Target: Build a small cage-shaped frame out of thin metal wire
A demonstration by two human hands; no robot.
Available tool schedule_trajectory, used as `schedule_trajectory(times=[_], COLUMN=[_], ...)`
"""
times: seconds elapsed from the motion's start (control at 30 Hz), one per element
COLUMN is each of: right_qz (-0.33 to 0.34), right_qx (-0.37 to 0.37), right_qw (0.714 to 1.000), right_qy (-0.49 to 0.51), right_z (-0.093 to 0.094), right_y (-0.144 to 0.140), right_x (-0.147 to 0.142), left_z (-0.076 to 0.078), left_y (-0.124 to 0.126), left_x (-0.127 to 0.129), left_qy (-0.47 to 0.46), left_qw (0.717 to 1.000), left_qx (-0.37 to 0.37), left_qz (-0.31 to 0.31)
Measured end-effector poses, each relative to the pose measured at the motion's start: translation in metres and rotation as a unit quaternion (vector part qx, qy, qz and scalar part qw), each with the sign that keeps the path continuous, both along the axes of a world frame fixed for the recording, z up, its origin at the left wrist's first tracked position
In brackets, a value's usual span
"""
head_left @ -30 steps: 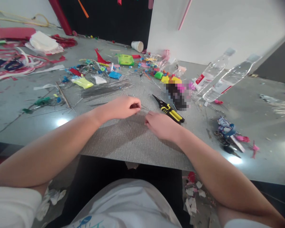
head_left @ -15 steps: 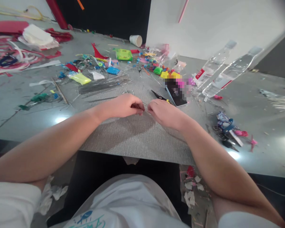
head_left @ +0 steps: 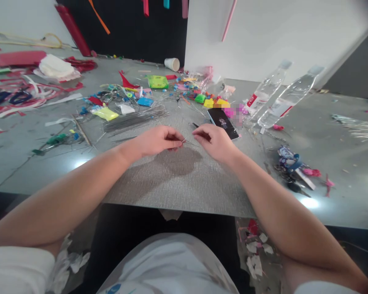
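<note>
My left hand [head_left: 159,139] pinches a thin wire [head_left: 189,142] over the tabletop [head_left: 178,183], long axis running across toward my right hand [head_left: 217,142], whose grip I can't tell. Open room nearer me, to the table edge [head_left: 202,211].

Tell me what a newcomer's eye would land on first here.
Likely the left hand at centre, pinching a thin wire, with the right hand close beside it. To the right, past a dark-screened smartphone, stand two clear plastic bottles. Farther back, left of centre, a bright lime-green packet draws attention.
</note>
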State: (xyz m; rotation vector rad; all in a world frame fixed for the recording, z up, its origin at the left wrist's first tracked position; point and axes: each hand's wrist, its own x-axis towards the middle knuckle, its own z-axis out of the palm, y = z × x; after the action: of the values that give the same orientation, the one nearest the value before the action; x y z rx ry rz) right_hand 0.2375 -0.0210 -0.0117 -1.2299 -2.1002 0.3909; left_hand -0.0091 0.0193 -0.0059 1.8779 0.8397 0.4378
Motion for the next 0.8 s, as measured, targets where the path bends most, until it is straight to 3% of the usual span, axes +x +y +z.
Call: schedule_trajectory(times=[0.13, 0.33, 0.5, 0.6, 0.7, 0.8], right_qz=[0.01, -0.008, 0.003, -0.028, -0.062, -0.059], right_qx=[-0.022, -0.153, -0.178, -0.143, -0.047, 0.011], right_qw=[1.0, 0.973, 0.96, 0.974, 0.995, 0.998], right_qy=[-0.019, 0.171, 0.214, 0.172, 0.063, -0.035], right_z=[-0.003, -0.002, -0.006, -0.009, -0.011, -0.01], right_y=[-0.001, -0.004, 0.001, 0.003, 0.002, 0.0], right_x=[-0.004, -0.009, -0.007, -0.003, 0.0, 0.0], left_z=[0.001, 0.005, -0.002, -0.005, -0.006, -0.004], left_y=[-0.004, -0.01, -0.005, -0.002, -0.002, -0.002], left_x=[0.004, 0.007, 0.005, 0.005, 0.004, 0.003], left_qy=[-0.05, -0.055, -0.06, -0.077, -0.106, -0.134], left_qw=[0.996, 0.994, 0.994, 0.992, 0.988, 0.982], left_qx=[-0.075, -0.091, -0.089, -0.091, -0.098, -0.105], left_qz=[0.025, 0.041, 0.032, 0.036, 0.061, 0.078])
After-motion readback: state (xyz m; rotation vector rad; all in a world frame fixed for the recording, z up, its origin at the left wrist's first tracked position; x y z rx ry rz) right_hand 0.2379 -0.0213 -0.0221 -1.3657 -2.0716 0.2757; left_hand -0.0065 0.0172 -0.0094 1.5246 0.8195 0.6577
